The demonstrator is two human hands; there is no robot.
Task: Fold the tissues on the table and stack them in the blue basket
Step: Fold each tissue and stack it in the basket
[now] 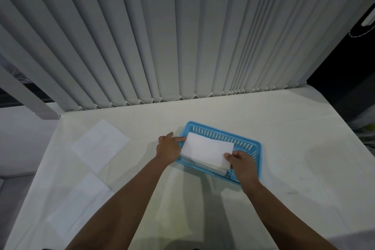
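Observation:
A blue slotted basket [251,144] sits on the white table [263,199], right of centre. A folded white tissue [207,149] lies over it, on top of other folded tissues inside. My left hand [168,148] grips the tissue's left edge, with the index finger along it. My right hand [242,164] pinches its near right corner. Two unfolded tissues lie flat on the table's left side, one farther away [100,145] and one nearer [79,205].
Grey vertical blinds [182,36] hang along the table's far edge. The table's left edge runs diagonally past the unfolded tissues. A dark area with some objects [365,128] lies beyond the right edge.

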